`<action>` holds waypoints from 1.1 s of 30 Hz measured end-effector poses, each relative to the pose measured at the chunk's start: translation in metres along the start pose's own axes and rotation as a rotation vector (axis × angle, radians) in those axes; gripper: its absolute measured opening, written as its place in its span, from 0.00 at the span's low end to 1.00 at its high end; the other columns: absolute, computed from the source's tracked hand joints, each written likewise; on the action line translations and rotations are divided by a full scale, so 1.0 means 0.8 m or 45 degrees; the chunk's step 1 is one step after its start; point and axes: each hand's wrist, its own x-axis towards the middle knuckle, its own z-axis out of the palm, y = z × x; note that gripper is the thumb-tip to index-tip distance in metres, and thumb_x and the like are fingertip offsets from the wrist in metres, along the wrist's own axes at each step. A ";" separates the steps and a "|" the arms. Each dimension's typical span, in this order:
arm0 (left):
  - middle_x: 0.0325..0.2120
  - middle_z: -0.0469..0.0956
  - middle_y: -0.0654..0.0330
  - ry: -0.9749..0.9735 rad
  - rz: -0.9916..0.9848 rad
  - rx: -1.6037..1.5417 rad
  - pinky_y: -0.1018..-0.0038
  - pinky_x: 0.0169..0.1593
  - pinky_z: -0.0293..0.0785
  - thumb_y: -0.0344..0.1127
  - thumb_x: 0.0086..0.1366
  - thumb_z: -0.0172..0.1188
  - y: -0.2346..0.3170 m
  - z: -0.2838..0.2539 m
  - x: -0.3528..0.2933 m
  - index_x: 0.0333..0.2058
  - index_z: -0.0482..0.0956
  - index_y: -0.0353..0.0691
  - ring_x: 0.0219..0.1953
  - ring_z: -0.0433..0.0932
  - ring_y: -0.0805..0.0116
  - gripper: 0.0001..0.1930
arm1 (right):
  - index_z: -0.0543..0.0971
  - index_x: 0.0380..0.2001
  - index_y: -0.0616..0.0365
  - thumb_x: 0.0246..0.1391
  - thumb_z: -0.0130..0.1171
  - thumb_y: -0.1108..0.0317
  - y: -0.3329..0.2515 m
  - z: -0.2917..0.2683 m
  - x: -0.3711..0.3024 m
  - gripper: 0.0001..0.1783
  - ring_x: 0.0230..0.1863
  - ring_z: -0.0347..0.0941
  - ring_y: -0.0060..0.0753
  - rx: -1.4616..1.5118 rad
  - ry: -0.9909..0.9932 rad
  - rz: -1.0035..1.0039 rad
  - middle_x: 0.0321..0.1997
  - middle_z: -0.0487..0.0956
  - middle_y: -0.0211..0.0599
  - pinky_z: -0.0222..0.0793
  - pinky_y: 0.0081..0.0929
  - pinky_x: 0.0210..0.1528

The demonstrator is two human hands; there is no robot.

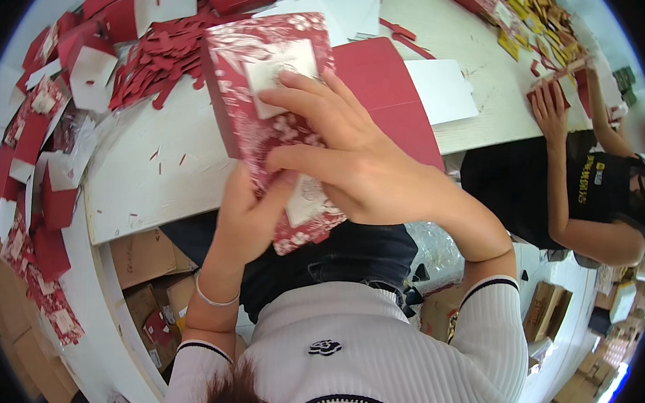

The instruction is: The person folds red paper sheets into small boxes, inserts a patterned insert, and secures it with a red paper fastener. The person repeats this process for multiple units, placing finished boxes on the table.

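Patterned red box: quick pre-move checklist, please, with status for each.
1. Patterned red box supported: ok, left hand grips its near left edge.
2. Right hand on the box: ok, fingers spread over its patterned face.
3. Underside of the box: cannot tell, it faces away from the camera.
4. Red card in full view: not ok, the right hand and forearm cover part of it.
5. Red strips on the table: ok, heaped left of the box.
6. Co-worker's hand away from the box: ok, far right.
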 end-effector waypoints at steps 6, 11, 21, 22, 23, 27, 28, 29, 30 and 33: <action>0.38 0.72 0.61 0.114 0.027 -0.293 0.81 0.41 0.67 0.26 0.60 0.50 0.005 0.003 0.007 0.43 0.67 0.31 0.37 0.70 0.79 0.12 | 0.73 0.40 0.60 0.37 0.54 0.78 0.019 0.016 -0.006 0.20 0.59 0.54 0.53 0.033 0.204 0.048 0.54 0.62 0.47 0.48 0.51 0.59; 0.45 0.69 0.57 0.134 -0.003 -0.206 0.75 0.49 0.63 0.23 0.58 0.50 0.001 0.003 0.013 0.50 0.61 0.30 0.45 0.69 0.72 0.19 | 0.69 0.41 0.62 0.38 0.53 0.77 0.015 0.023 -0.001 0.21 0.54 0.60 0.47 -0.065 0.258 0.187 0.48 0.65 0.47 0.56 0.40 0.54; 0.43 0.71 0.56 -0.045 0.111 -0.460 0.74 0.49 0.65 0.20 0.55 0.51 0.017 0.001 0.007 0.47 0.64 0.31 0.44 0.71 0.70 0.19 | 0.77 0.32 0.57 0.42 0.59 0.53 0.239 -0.074 -0.137 0.19 0.39 0.69 0.43 -0.846 0.113 1.242 0.34 0.73 0.43 0.66 0.35 0.39; 0.43 0.71 0.56 -0.090 0.089 -0.481 0.74 0.49 0.65 0.19 0.55 0.51 0.017 0.010 0.007 0.47 0.64 0.31 0.44 0.71 0.70 0.19 | 0.77 0.31 0.57 0.42 0.59 0.54 0.256 -0.069 -0.140 0.18 0.39 0.69 0.44 -0.786 0.131 1.215 0.34 0.73 0.43 0.66 0.35 0.40; 0.43 0.71 0.57 -0.155 0.056 -0.544 0.74 0.48 0.65 0.20 0.55 0.52 0.016 0.022 0.012 0.48 0.64 0.31 0.44 0.70 0.71 0.20 | 0.77 0.31 0.57 0.42 0.59 0.55 0.266 -0.060 -0.131 0.18 0.39 0.69 0.44 -0.719 0.146 1.178 0.34 0.73 0.43 0.66 0.36 0.40; 0.39 0.72 0.60 -0.348 -0.223 -0.631 0.77 0.43 0.68 0.26 0.58 0.52 -0.001 0.066 0.068 0.45 0.65 0.32 0.40 0.71 0.76 0.15 | 0.75 0.26 0.58 0.42 0.58 0.61 0.313 -0.022 -0.117 0.12 0.36 0.70 0.44 0.004 0.594 0.995 0.32 0.75 0.44 0.65 0.36 0.39; 0.39 0.73 0.59 -0.339 -0.254 -0.681 0.76 0.43 0.69 0.26 0.58 0.51 -0.013 0.065 0.083 0.44 0.65 0.32 0.39 0.72 0.74 0.14 | 0.74 0.26 0.59 0.42 0.58 0.64 0.311 -0.017 -0.102 0.10 0.33 0.71 0.43 0.020 0.579 0.956 0.31 0.75 0.43 0.65 0.34 0.37; 0.39 0.73 0.58 -0.287 -0.288 -0.684 0.75 0.44 0.69 0.26 0.59 0.51 -0.028 0.063 0.093 0.45 0.65 0.32 0.40 0.73 0.73 0.15 | 0.73 0.25 0.60 0.42 0.57 0.68 0.299 -0.017 -0.086 0.08 0.30 0.71 0.42 0.025 0.573 0.922 0.29 0.75 0.42 0.66 0.33 0.35; 0.40 0.72 0.58 -0.235 -0.323 -0.688 0.75 0.45 0.69 0.26 0.59 0.51 -0.037 0.059 0.099 0.45 0.65 0.32 0.40 0.73 0.72 0.15 | 0.72 0.25 0.60 0.42 0.57 0.71 0.282 -0.022 -0.074 0.06 0.27 0.71 0.42 -0.167 0.491 0.942 0.28 0.76 0.42 0.66 0.31 0.33; 0.42 0.71 0.57 -0.165 -0.333 -0.707 0.74 0.45 0.69 0.26 0.59 0.50 -0.041 0.054 0.097 0.46 0.63 0.32 0.41 0.72 0.71 0.15 | 0.70 0.25 0.62 0.45 0.55 0.76 0.272 -0.042 -0.075 0.04 0.26 0.72 0.28 0.020 0.948 0.737 0.25 0.75 0.37 0.66 0.23 0.30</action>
